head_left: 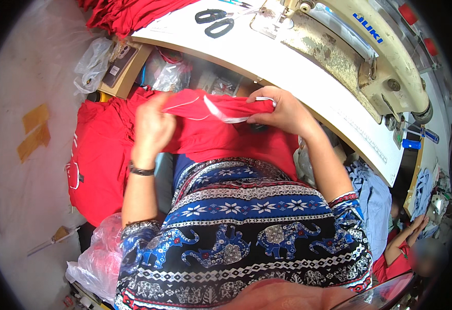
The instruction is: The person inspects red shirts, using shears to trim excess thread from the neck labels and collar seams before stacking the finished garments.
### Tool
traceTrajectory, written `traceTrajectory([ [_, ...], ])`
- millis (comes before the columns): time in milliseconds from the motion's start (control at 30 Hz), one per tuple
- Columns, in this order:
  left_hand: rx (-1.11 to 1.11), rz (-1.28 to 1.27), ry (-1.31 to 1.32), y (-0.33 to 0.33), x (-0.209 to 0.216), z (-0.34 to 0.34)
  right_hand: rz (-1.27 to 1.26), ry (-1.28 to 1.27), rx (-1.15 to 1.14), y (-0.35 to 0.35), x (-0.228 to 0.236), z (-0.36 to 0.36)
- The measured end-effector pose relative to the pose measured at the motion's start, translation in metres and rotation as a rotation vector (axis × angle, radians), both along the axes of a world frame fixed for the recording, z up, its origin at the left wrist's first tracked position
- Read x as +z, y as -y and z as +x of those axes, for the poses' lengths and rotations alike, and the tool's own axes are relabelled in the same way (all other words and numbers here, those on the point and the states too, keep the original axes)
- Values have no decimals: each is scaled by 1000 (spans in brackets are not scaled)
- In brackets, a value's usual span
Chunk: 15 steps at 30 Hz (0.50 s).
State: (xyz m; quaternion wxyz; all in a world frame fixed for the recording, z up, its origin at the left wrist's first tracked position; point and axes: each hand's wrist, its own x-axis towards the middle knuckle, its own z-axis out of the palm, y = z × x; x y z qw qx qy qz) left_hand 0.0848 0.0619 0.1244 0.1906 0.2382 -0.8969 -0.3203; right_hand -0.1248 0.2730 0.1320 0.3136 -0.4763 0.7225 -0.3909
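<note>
A red knit garment (pixel 221 137) lies across my lap, its upper edge stretched between my two hands. White tape (pixel 216 111) runs along that edge, and a thin white line curves beside it. My right hand (pixel 284 111) pinches the edge between thumb and fingers, with a bit of white tape showing at the fingertips. My left hand (pixel 154 124), smeared by motion, is closed on the other end of the edge. More red cloth (pixel 99 150) hangs in a heap to the left of my left forearm.
Ahead stands a white sewing table (pixel 195 44) with a sewing machine (pixel 334 57), black-handled scissors (pixel 214 23) and a red cloth pile (pixel 127 15). An open drawer (pixel 133 70) juts out at left. A blue-handled screwdriver (pixel 429 135) is at right. Another person's arm (pixel 399 245) shows lower right.
</note>
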Motion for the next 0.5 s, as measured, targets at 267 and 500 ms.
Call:
traceTrajectory([
  [267,14,-442,-443,32,114,22,-518,339,-279,-6,51,-70],
  [500,-264,-837,-338,50,184,19,-412,-295,-201,-49,127,-66],
])
